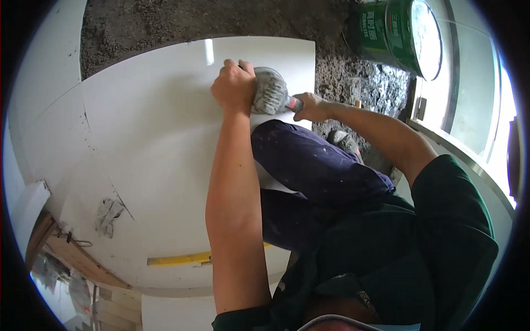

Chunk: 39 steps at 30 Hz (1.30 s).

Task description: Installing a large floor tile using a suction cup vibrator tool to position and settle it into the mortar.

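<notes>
A rounded, ribbed, dust-caked hand-held power tool rests on a large white tile, close to the tile's right edge; its exact kind is unclear. My left hand is closed in a fist at the tool's left side, apparently round a dark side grip that is mostly hidden. On the other side, my right hand wraps the tool's dark handle, which has a red band. Both arms reach past my bent knee in dark blue trousers. The tool's underside is hidden.
Rough dark mortar borders the tile at the far side and right. A green bucket lies or stands tilted at the far right, near a window frame. Behind my left arm is a yellow spirit level; a crumpled glove or cloth lies left.
</notes>
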Tool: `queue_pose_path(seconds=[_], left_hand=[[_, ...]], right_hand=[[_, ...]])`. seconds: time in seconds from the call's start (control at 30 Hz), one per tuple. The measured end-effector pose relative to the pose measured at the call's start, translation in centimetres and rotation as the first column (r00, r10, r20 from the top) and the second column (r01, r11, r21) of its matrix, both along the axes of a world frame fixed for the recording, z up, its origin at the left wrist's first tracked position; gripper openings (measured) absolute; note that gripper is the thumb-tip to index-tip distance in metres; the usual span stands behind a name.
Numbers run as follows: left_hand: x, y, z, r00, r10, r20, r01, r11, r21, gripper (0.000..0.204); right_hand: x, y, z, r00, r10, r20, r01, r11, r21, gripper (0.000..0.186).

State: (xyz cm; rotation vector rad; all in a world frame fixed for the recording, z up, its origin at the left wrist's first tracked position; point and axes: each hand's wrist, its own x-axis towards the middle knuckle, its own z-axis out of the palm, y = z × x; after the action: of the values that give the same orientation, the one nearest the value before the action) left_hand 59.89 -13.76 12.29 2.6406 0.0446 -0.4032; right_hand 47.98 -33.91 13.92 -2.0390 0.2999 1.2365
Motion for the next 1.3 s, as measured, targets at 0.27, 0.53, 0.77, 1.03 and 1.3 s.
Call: queue_pose_path(seconds=[0.27,0.53,0.77,1.03,1.3], left_hand=[[0.1,-0.4,-0.1,1.0,-0.012,-0.027,0.016,0.991,0.132,0.039],[0.1,-0.5,-0.5,0.999,-0.017,0.034,0.008,0.973,0.23,0.036],[0.2,-0.7,-0.8,0.999,-0.023,0.04,0.013,0.968,0.25,0.035],[0.2,-0.8,-0.6,1.0,-0.024,0.017,0.019,0.965,0.261,0.035],[0.1,-0.5,-0.7,0.998,-0.022,0.057,0.009,0.973,0.23,0.035]], right_hand=[[-0.1,-0.4,-0.1,0.993,0.095,0.071,-0.095,0.995,-0.001,0.079],[-0.3,0.3,0.6,0.987,0.127,0.096,-0.122,0.991,-0.06,0.094],[-0.2,0.2,1.1,0.977,0.172,0.127,-0.151,0.975,-0.161,0.091],[0.0,0.3,1.3,0.976,0.185,0.12,-0.163,0.971,-0.173,0.091],[-0.1,0.7,1.4,0.974,0.18,0.137,-0.153,0.97,-0.189,0.089]])
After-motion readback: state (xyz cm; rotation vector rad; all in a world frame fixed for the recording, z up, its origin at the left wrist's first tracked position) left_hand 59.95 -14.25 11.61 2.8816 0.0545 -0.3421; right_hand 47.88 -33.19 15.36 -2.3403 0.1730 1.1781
